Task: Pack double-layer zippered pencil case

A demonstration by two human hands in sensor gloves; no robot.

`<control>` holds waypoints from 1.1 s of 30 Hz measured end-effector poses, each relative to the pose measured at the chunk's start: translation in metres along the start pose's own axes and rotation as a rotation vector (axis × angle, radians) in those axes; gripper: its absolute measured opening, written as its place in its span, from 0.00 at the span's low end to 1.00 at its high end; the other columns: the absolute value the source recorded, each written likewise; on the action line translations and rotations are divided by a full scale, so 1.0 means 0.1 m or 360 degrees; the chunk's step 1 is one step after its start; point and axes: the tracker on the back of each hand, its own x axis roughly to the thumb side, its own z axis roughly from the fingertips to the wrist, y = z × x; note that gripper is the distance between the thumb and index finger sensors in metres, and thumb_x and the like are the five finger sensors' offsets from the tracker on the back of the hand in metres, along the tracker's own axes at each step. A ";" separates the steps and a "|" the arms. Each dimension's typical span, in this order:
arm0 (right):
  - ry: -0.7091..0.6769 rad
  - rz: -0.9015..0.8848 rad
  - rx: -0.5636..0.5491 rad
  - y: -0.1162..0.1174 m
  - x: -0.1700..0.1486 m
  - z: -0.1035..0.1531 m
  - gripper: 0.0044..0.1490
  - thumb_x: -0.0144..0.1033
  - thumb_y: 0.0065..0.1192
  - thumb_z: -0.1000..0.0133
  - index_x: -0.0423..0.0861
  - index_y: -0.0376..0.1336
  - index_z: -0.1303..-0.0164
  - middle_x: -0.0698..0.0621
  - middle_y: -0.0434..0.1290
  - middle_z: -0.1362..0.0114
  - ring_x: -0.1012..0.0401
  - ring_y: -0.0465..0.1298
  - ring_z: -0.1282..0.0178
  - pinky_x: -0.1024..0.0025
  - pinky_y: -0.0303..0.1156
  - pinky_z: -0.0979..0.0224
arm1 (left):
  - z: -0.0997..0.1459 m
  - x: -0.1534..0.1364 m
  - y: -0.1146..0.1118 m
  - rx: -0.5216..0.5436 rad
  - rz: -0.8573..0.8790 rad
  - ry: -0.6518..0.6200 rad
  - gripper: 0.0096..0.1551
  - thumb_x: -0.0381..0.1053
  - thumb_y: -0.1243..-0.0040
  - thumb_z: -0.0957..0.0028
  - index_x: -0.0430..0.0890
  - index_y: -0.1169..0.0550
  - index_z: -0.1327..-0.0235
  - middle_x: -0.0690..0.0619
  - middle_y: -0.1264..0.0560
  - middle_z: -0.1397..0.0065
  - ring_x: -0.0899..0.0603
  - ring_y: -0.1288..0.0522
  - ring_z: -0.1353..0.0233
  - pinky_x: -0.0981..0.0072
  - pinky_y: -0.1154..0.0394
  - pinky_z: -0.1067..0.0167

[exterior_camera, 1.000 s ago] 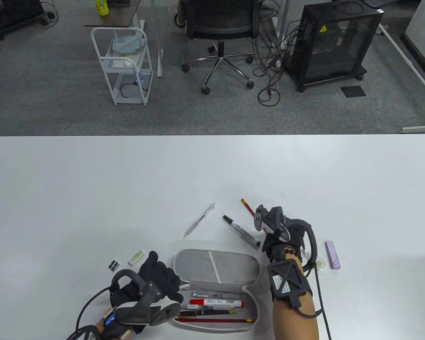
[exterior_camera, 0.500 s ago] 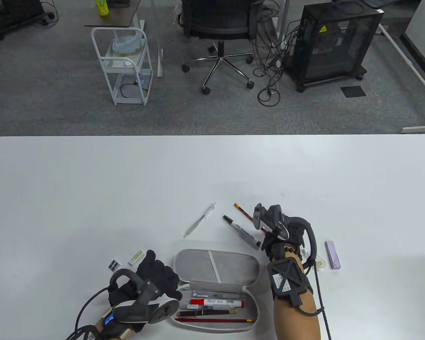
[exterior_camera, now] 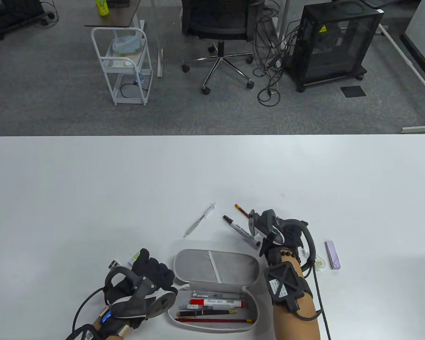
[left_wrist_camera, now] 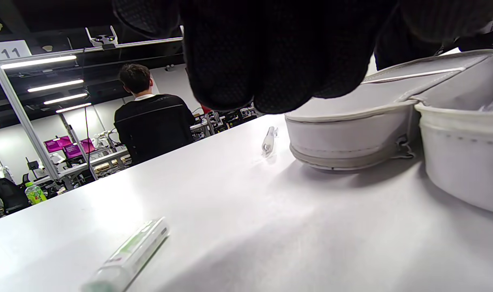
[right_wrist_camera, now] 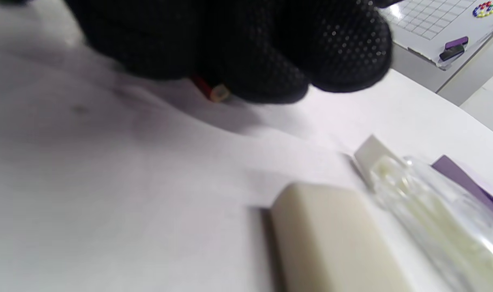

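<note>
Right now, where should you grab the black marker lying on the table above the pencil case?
Probably around its middle. The black marker lies flat and slanted, its ends pointing up-left and down-right, so pinch across the thin barrel from above. Coming in from the left looks easiest, because the right hand and the red pencil crowd its right side.

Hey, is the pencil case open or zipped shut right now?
Open. The pencil case has its lid folded back flat, and the red marker and pens lie exposed in the lower half.
</note>
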 end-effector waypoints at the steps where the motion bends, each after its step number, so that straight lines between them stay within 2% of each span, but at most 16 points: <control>1: 0.0002 -0.0033 0.0001 0.01 -0.01 0.00 0.31 0.50 0.69 0.55 0.39 0.74 0.52 0.51 0.82 0.56 0.53 0.79 0.50 0.43 0.55 0.24 | 0.00 -0.01 0.00 0.0003 0.0008 0.0004 0.29 0.70 0.48 0.55 0.55 0.18 0.51 0.56 0.17 0.41 0.41 0.18 0.38 0.41 0.34 0.30; 5: -0.0059 -0.0147 -0.0130 0.02 -0.14 0.10 0.31 0.53 0.70 0.57 0.42 0.75 0.54 0.52 0.82 0.58 0.53 0.79 0.51 0.44 0.55 0.24 | -0.01 -0.06 -0.03 -0.0018 0.0023 0.0024 0.29 0.70 0.48 0.55 0.55 0.18 0.51 0.56 0.17 0.41 0.41 0.18 0.38 0.40 0.34 0.30; 7: -0.0162 -0.0253 -0.0289 -0.06 -0.21 0.25 0.32 0.53 0.70 0.58 0.43 0.76 0.53 0.52 0.83 0.59 0.53 0.79 0.52 0.44 0.56 0.25 | -0.01 -0.09 -0.04 -0.0036 0.0016 0.0032 0.29 0.70 0.48 0.55 0.55 0.18 0.50 0.56 0.17 0.41 0.41 0.18 0.38 0.40 0.34 0.30; 11: -0.0515 -0.0443 -0.0524 -0.31 -0.29 0.77 0.32 0.53 0.70 0.58 0.42 0.75 0.53 0.52 0.83 0.59 0.53 0.79 0.52 0.44 0.56 0.25 | 0.00 -0.18 -0.05 -0.0044 0.0028 0.0085 0.29 0.70 0.48 0.55 0.55 0.18 0.50 0.56 0.17 0.41 0.41 0.19 0.37 0.40 0.34 0.30; 13: -0.0682 -0.0409 -0.0631 -0.38 -0.28 1.08 0.32 0.53 0.71 0.58 0.43 0.75 0.53 0.52 0.83 0.59 0.53 0.79 0.52 0.44 0.56 0.24 | 0.01 -0.25 -0.06 -0.0050 0.0041 0.0129 0.29 0.70 0.48 0.55 0.55 0.18 0.50 0.55 0.17 0.40 0.41 0.19 0.37 0.40 0.34 0.30; 16: -0.0942 -0.0269 -0.0701 -0.34 -0.16 1.54 0.32 0.54 0.70 0.57 0.44 0.75 0.51 0.53 0.83 0.58 0.54 0.80 0.50 0.44 0.56 0.24 | 0.03 -0.34 -0.08 -0.0065 0.0057 0.0197 0.30 0.70 0.48 0.55 0.55 0.18 0.50 0.55 0.17 0.40 0.41 0.19 0.37 0.40 0.34 0.30; 19: -0.1120 -0.0167 -0.0669 -0.16 0.06 1.86 0.32 0.54 0.70 0.57 0.45 0.75 0.51 0.53 0.83 0.56 0.54 0.80 0.49 0.44 0.55 0.23 | 0.04 -0.41 -0.10 -0.0081 0.0070 0.0250 0.30 0.70 0.48 0.55 0.55 0.18 0.49 0.55 0.17 0.40 0.41 0.19 0.37 0.40 0.34 0.30; 23: -0.1153 0.0159 -0.0601 0.04 0.24 2.03 0.32 0.54 0.70 0.58 0.46 0.75 0.51 0.54 0.83 0.56 0.55 0.80 0.49 0.45 0.56 0.23 | 0.05 -0.46 -0.15 -0.0117 0.0084 0.0297 0.30 0.70 0.48 0.55 0.55 0.18 0.49 0.55 0.17 0.40 0.41 0.19 0.37 0.40 0.34 0.30; 25: -0.1141 0.0238 -0.0643 0.08 0.29 2.05 0.32 0.54 0.70 0.58 0.46 0.75 0.51 0.54 0.83 0.57 0.55 0.80 0.49 0.45 0.56 0.23 | 0.04 -0.46 -0.17 -0.0142 0.0077 0.0310 0.30 0.70 0.48 0.55 0.55 0.18 0.49 0.55 0.17 0.40 0.41 0.19 0.37 0.40 0.34 0.30; 30: -0.1162 0.0191 -0.0551 0.09 0.33 2.01 0.33 0.55 0.67 0.57 0.46 0.74 0.49 0.54 0.83 0.54 0.54 0.80 0.47 0.45 0.56 0.23 | -0.02 -0.48 -0.17 -0.0157 0.0036 0.0359 0.31 0.71 0.49 0.55 0.56 0.18 0.49 0.55 0.17 0.40 0.41 0.19 0.37 0.40 0.34 0.30; 31: -0.1161 0.0102 -0.0585 0.05 0.27 1.98 0.35 0.57 0.65 0.56 0.47 0.73 0.46 0.54 0.83 0.53 0.54 0.79 0.46 0.45 0.55 0.23 | -0.04 -0.52 -0.12 -0.0096 0.0028 0.0410 0.31 0.71 0.49 0.55 0.55 0.18 0.49 0.55 0.17 0.40 0.41 0.19 0.37 0.40 0.34 0.30; 33: -0.1083 -0.0074 -0.0647 -0.02 0.16 1.92 0.35 0.57 0.64 0.55 0.46 0.73 0.45 0.53 0.83 0.53 0.53 0.79 0.47 0.45 0.56 0.24 | -0.10 -0.58 -0.06 -0.0006 0.0072 0.0467 0.31 0.71 0.50 0.54 0.55 0.19 0.48 0.55 0.17 0.40 0.41 0.18 0.38 0.40 0.33 0.30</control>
